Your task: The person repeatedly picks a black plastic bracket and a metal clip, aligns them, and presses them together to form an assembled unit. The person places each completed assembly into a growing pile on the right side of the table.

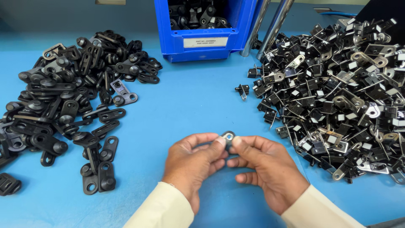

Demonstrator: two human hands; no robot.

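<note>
Blue worktop (190, 105) across whole frame. Right half: large heap of black bracket-and-metal-tab parts (337, 93). Left half: smaller heap of flat black plastic links (71, 97), each with a hole at one end and a boss at the other. Top centre: blue bin (202, 29) with more black parts; two bright steel rods (270, 25) just right of it. Lower centre: left hand (192, 162) and right hand (265, 169) brought together, thumbs and forefingers of both pinched on one small part with metal eyelet (228, 136). Step judged: fitting or seating the piece between fingertips, mid-assembly. Next move likely calls for fine pinch control and alignment of mating halves, not force. Eyelet ring up, toward frame top; long axis appears roughly vertical in frame, lower body hidden by fingers.
</note>
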